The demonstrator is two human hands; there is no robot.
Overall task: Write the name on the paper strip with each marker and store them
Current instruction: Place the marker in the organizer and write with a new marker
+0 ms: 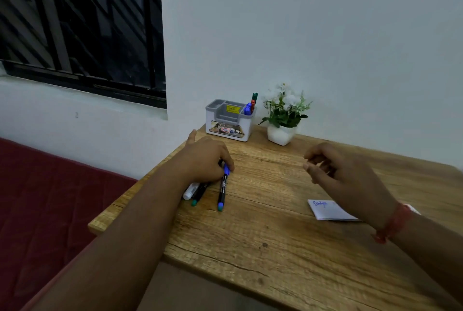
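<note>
- Lying on the left part of the desk (275,248), the blue-capped marker (222,189) points its cap end far, under the fingertips of the left hand (204,160); the grip there is curled down onto the cap end, touching it, but whether it is truly pinched I cannot tell.
- Just left of it lie a second dark marker (198,194) with a green end and a white marker (191,191), both partly under the same hand.
- To lift the blue one cleanly, I would close thumb and finger on its barrel alone, so the neighbours are not dragged along.
- Right hand (343,173) hovers above the desk, fingers loosely curled and holding nothing, ready to pull the cap.
- Paper strip (325,209) lies near the right wrist, with blue writing at its left end; the word is too small to read, and the wrist hides the strip's right end.
- Far, against the wall, the grey organiser (229,120) already holds several markers in its right compartment; their count is unclear.
- A potted plant (284,115) stands just right of it.
</note>
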